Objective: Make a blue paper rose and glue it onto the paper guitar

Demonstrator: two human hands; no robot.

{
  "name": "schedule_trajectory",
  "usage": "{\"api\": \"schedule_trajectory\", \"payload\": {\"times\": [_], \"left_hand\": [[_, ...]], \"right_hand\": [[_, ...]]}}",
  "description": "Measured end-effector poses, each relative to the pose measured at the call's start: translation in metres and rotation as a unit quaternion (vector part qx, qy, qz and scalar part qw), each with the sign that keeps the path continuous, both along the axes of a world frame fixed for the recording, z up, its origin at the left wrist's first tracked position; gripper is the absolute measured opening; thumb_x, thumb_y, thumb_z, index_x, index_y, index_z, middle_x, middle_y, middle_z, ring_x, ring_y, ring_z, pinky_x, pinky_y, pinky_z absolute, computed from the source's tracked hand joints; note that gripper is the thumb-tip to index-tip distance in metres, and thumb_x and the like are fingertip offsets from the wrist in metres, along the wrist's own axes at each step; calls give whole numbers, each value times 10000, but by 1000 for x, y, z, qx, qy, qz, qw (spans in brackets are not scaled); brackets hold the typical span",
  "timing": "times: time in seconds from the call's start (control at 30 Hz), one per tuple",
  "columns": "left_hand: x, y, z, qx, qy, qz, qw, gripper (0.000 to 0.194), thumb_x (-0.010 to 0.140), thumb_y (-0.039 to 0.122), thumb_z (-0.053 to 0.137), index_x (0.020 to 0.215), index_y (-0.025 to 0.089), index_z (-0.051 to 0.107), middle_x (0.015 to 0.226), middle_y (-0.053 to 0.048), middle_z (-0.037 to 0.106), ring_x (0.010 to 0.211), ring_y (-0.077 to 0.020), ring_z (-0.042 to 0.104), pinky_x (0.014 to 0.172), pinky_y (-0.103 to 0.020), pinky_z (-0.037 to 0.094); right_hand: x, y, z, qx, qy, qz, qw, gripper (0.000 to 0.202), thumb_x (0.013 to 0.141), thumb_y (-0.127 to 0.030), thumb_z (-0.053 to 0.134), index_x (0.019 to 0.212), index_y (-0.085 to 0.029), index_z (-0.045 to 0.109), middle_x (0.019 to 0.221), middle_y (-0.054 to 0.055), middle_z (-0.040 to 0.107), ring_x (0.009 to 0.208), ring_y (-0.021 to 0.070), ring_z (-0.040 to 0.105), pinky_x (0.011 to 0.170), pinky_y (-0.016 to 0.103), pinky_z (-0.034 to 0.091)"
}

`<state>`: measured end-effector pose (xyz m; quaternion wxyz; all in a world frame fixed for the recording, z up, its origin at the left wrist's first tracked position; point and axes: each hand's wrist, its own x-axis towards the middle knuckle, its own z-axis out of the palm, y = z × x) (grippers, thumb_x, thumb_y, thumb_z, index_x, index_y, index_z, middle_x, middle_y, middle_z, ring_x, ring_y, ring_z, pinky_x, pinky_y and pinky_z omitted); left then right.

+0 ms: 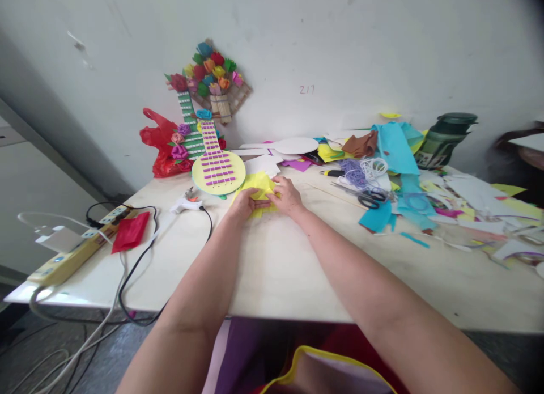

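Both arms reach forward over the white table to a sheet of thin yellow paper (260, 183), which looks like crepe paper and is creased. Its left side is in my left hand (245, 204), fingers curled around the lower edge. Against the right side, my right hand (287, 197) pinches the paper between thumb and fingers. Just behind my left hand leans a guitar-shaped paper craft (219, 172) with a round yellow body and purple strips. A white glue gun (187, 203) lies to the left of my hands.
At left are a power strip (63, 262) with cables and a folded red piece (131, 232). Behind stands a paper flower bouquet (212, 71). Scissors (370, 199), yarn (361, 173), blue paper (393, 147), scraps and a dark green bottle (446, 140) are at right.
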<state>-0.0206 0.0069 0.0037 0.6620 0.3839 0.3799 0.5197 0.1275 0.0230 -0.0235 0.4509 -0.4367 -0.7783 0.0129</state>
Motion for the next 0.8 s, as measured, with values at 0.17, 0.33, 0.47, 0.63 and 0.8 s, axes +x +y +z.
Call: {"api": "schedule_trajectory", "payload": {"times": [0.17, 0.33, 0.47, 0.63, 0.8], "left_hand": [[-2, 1, -4, 45, 27, -45, 998, 279, 692, 148, 566, 958, 72, 602, 846, -115, 681, 784, -227, 664, 740, -379, 549], [-4, 2, -9, 73, 69, -67, 993, 318, 629, 163, 697, 925, 73, 623, 836, -109, 689, 785, -214, 664, 743, -337, 545], [-5, 4, -11, 79, 78, -70, 991, 358, 595, 170, 736, 925, 77, 629, 825, -97, 692, 776, -211, 664, 730, -329, 545], [-6, 3, -11, 87, 83, -75, 990, 373, 577, 186, 757, 913, 80, 634, 838, -99, 692, 773, -204, 662, 729, -318, 540], [-6, 5, -14, 95, 97, -80, 987, 383, 591, 225, 754, 923, 78, 633, 837, -108, 692, 773, -208, 664, 724, -320, 538]], "right_hand": [[-1, -2, 2, -16, -9, -16, 1000, 174, 748, -264, 584, 588, -199, 610, 1111, 65, 565, 1011, 231, 480, 759, 359, 480], [-1, -4, 5, -46, -19, -25, 998, 145, 732, -222, 589, 589, -198, 596, 1133, 53, 566, 1033, 226, 477, 775, 357, 477], [-1, -4, 5, -62, -17, -27, 998, 161, 737, -236, 582, 581, -196, 580, 1134, 51, 570, 1035, 224, 478, 784, 358, 474], [-2, -1, 3, -76, 2, -26, 997, 168, 729, -244, 593, 568, -198, 572, 1106, 52, 581, 1021, 222, 485, 796, 366, 470], [-3, 1, 1, -83, 15, -30, 996, 187, 711, -234, 610, 535, -202, 557, 1065, 51, 606, 1003, 230, 501, 796, 376, 465]]}}
